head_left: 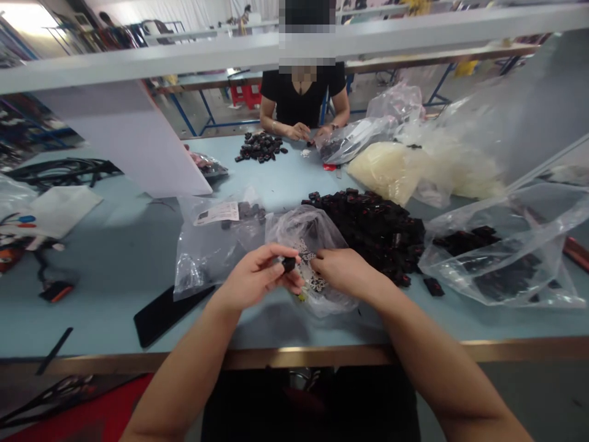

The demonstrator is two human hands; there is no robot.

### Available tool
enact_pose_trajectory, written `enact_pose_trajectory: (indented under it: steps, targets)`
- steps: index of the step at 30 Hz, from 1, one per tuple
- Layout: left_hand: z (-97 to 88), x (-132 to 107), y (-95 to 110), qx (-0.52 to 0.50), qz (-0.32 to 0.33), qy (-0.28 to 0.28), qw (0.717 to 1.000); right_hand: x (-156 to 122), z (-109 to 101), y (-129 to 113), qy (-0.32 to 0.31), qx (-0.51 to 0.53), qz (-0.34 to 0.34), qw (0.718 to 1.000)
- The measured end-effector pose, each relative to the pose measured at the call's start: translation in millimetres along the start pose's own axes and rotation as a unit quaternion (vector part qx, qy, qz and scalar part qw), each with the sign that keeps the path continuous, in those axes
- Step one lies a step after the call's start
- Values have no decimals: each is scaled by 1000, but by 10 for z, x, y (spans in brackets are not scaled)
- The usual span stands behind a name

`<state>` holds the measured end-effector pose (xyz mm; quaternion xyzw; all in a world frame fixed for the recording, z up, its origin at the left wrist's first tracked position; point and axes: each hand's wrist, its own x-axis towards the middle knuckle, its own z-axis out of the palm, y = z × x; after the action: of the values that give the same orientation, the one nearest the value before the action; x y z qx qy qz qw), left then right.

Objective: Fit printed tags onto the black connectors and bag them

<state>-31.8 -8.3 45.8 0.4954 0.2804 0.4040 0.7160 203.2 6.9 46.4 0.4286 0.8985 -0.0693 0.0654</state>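
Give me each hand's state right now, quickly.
Left hand: closed, pinching a small black piece.
Right hand: resting on a clear plastic bag; whether it grips cannot be told.

Across the light-blue bench (pixel 110 258), a co-worker (pixel 299 101) in a black top has both hands (pixel 298 131) just beside a small heap of dark pieces (pixel 260 147). Nearer lie a large heap of black pieces (pixel 372 236), a labelled clear bag (pixel 216 245) and a clear bag of black pieces (pixel 501 258). A bag of cream-coloured material (pixel 389 172) sits beyond them, a flat black strip (pixel 161 316) lies near the bench's front edge, and a white rail (pixel 138 61) crosses the view high up.
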Motion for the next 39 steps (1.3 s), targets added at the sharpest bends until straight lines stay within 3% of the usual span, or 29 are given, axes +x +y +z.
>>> enact_pose_trajectory:
  steps: [3, 6, 8, 10, 14, 21, 31, 39]
  targets:
    - [77, 118, -189, -93, -21, 69, 993, 20, 49, 52, 29, 48, 6, 998]
    - [90, 174, -253, -127, -32, 95, 987, 46, 120, 139, 104, 180, -4, 978]
    - [86, 185, -281, -131, -37, 102, 985, 63, 159, 185, 172, 309, -3, 935]
    - [88, 185, -316, -130, -35, 105, 985, 74, 170, 201, 222, 432, 12, 874]
    - [104, 176, -389, -131, -21, 106, 985, 80, 136, 148, 251, 586, 46, 769]
    - [128, 171, -399, -144, -13, 123, 982, 88, 147, 45, 239, 709, 52, 661]
    - [147, 200, -394, -147, 11, 132, 980, 99, 185, 12, 198, 771, 79, 601]
    - [146, 202, -466, -118, 51, 132, 983, 106, 164, -51, 172, 792, 75, 581]
